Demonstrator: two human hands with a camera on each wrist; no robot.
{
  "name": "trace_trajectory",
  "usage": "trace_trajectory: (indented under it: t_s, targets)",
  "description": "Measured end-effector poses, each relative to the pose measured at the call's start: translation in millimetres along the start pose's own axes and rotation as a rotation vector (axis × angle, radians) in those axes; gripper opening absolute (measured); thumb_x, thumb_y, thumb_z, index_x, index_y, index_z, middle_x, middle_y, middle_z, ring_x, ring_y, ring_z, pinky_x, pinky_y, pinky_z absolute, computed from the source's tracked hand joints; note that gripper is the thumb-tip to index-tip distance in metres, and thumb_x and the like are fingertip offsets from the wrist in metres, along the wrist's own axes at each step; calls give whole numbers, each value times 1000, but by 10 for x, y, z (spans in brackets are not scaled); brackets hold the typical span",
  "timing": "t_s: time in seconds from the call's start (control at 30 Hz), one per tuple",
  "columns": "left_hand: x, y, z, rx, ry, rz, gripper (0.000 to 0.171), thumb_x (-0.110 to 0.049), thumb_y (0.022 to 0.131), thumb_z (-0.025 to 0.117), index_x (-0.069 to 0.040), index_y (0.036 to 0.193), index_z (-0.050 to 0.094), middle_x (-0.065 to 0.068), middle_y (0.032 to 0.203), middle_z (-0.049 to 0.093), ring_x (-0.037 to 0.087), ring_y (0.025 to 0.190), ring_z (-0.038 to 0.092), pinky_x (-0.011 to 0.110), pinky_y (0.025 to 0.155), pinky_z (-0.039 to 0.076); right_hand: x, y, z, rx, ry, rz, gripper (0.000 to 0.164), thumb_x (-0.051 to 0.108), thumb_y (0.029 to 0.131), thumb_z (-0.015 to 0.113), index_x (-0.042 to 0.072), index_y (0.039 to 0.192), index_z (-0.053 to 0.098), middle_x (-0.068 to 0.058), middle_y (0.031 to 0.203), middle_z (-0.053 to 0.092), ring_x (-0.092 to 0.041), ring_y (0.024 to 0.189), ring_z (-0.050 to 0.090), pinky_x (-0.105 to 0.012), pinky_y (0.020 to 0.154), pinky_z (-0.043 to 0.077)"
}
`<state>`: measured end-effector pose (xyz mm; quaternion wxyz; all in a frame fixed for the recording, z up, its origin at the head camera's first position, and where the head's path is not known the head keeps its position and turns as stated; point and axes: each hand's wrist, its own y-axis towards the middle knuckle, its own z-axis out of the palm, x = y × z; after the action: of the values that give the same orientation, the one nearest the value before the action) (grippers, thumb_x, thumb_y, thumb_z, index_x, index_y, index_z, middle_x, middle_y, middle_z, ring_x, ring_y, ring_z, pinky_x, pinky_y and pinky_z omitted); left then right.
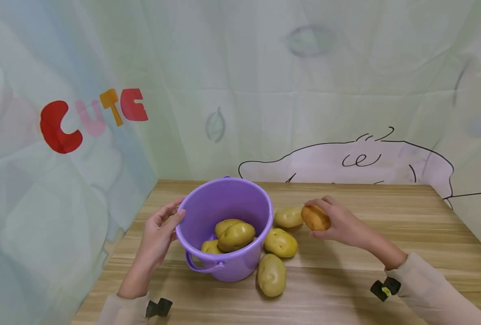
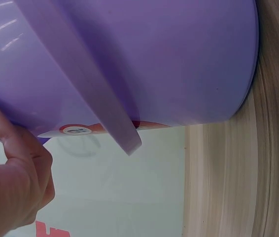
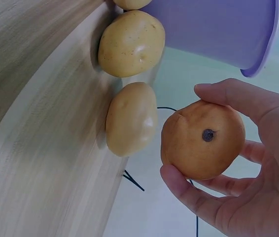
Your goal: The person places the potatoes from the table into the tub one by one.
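Gripping the bucket, the left hand has its thumb at the lip, on the bucket's left side. Right hand: holding one brown fruit, perhaps a pear, between thumb and curled fingers.

Fruit, one: roundish, no strong long axis to record; its dark-spotted end faces the right wrist camera. Raised off the counter, as far as I can judge from where I stand. The bucket's mouth lies to its left; the right hand is on the fruit's side, the left hand across the mouth from it. The right wrist view shows a gap between fruit and loose potatoes.

Bucket, one: purple, on the counter, handle hanging on the near side. Contents: three potatoes that I can count, the uppermost potato plainest; anything deeper is hidden.

Loose potatoes, three, right of the bucket: far potato, between bucket and fruit; middle potato, just beside the wall; near potato, long axis running away from the person.

Also present: pale sleeves; printed backdrop.
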<state>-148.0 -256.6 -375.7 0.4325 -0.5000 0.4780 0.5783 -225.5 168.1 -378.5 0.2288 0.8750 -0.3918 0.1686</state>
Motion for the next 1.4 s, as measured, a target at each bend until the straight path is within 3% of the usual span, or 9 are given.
trace_trajectory:
  t_s: [0.5,1.4]
  targets:
    - [8,0,-23,11,18,4,48,-17,102,61,4,143,48,8,110,52,14,88,68,31,75,62,106,7,-106,-13,7,11,62,17,76,87,8,130,58,-16,116,54,-24,90,56,-27,64,52]
    - [1,-10,-1,3,6,2,45,-14,102,60,3,143,49,8,107,52,12,84,67,28,70,62,241,77,-231,-68,-24,-59,65,20,76,87,9,133,57,-17,124,54,-26,96,57,-31,69,54]
